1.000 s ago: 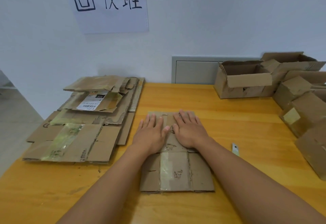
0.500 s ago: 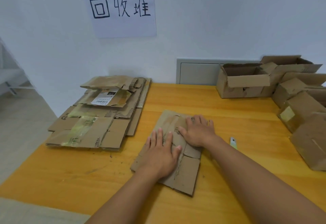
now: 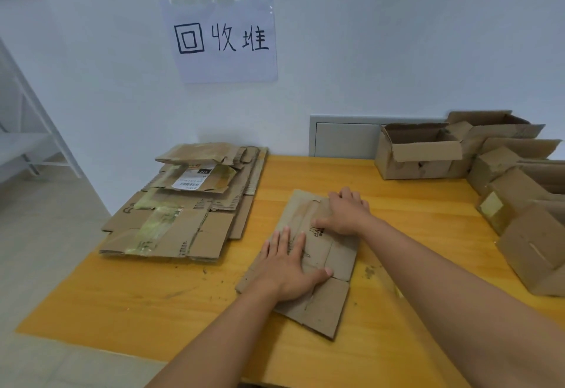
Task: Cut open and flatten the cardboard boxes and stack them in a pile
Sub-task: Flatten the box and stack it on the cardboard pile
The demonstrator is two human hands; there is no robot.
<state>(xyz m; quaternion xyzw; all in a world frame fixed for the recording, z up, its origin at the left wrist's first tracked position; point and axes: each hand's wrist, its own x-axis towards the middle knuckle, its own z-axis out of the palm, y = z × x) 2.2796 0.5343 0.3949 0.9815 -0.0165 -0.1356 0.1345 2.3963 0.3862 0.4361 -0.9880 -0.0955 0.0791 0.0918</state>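
Note:
A flattened cardboard box [image 3: 324,305] lies skewed on the yellow wooden table [image 3: 153,296], its near end pointing right. My left hand [image 3: 287,265] presses flat on its middle with straight fingers. My right hand [image 3: 345,212] rests on its far end, fingers spread and reaching over the far edge. A pile of flattened boxes [image 3: 183,213] lies at the table's left side, a white shipping label on the top sheet.
Several unflattened boxes [image 3: 419,152] crowd the table's right side and back right corner. A paper sign [image 3: 221,36] with handwriting hangs on the wall above the pile. The table's left edge drops to a tiled floor [image 3: 39,250]. Cardboard crumbs [image 3: 368,273] dot the table.
The flattened box has turned from square-on to skewed and slid left toward the pile. My left hand moved back along it; my right stayed at the far end. The small cutter is hidden now.

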